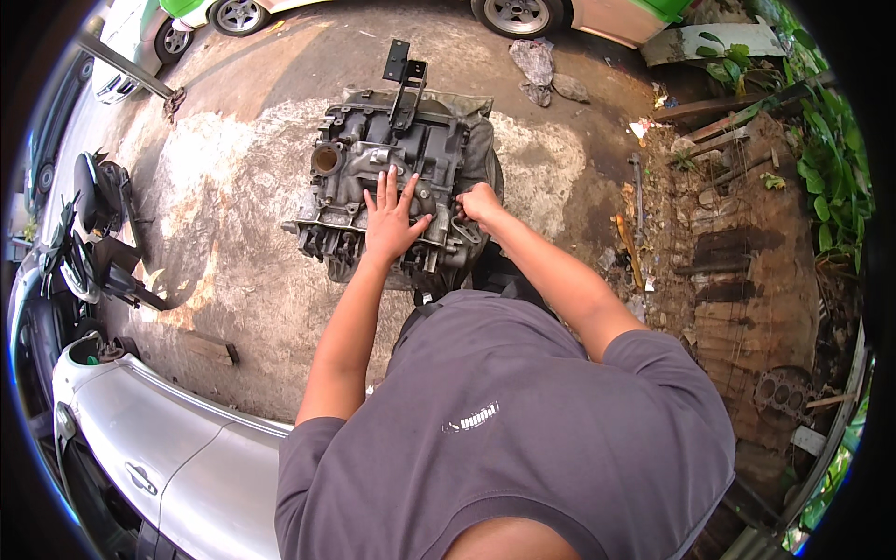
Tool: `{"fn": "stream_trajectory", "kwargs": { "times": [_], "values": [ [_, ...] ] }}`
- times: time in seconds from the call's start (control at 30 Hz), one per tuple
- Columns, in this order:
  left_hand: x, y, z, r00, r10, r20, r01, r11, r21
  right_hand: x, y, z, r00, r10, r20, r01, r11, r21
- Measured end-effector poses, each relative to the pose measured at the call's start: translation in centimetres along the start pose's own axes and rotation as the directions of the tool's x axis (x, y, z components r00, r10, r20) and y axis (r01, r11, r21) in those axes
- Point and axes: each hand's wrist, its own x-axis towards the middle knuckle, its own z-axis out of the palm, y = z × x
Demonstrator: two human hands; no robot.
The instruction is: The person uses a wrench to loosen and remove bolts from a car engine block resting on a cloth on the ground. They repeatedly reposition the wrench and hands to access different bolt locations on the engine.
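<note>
A car engine point(359, 187) stands on the ground in front of me, its dark metal top facing up. My left hand point(394, 217) lies on it with the fingers spread, holding nothing. At the engine's right edge, my right hand point(480, 203) is closed with the fingers curled in; whatever it grips is hidden. A round port point(327, 159) opens at the engine's left side. From the far side a black metal bracket point(403, 89) sticks up, well beyond both hands. Dark cloth or sheeting point(479, 140) shows behind the engine's right side.
A silver car point(177, 439) is close at the lower left, with a motorcycle point(103, 233) beyond it. Parked vehicles with wheels point(518, 14) line the far side. Crumpled plastic point(534, 67) lies on the stained concrete. To the right are planks point(728, 140), debris and green plants point(826, 187).
</note>
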Motion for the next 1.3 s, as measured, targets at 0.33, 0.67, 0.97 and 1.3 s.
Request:
{"fn": "stream_trajectory", "kwargs": {
  "times": [0.33, 0.67, 0.97, 1.3],
  "values": [
    [0.1, -0.1, -0.1, 0.999, -0.009, 0.045, 0.01, 1.0, -0.009, -1.2, -1.0, -0.3, 0.892, -0.452, 0.008, 0.368, 0.715, -0.594],
    [0.0, 0.0, -0.1, 0.999, 0.001, 0.032, -0.001, 1.0, -0.01, -2.3, -1.8, -0.3, 0.863, -0.496, 0.091, 0.45, 0.675, -0.585],
    [0.1, -0.1, -0.1, 1.0, 0.002, 0.027, -0.002, 1.0, -0.006, 2.2, -3.2, -1.0, 0.96, -0.279, 0.022, 0.272, 0.908, -0.317],
    [0.2, -0.2, 0.2, 0.999, -0.015, 0.049, 0.015, 1.0, 0.002, 10.8, -6.0, -3.4, 0.98, 0.187, 0.068, -0.173, 0.969, -0.179]
  ]
}}
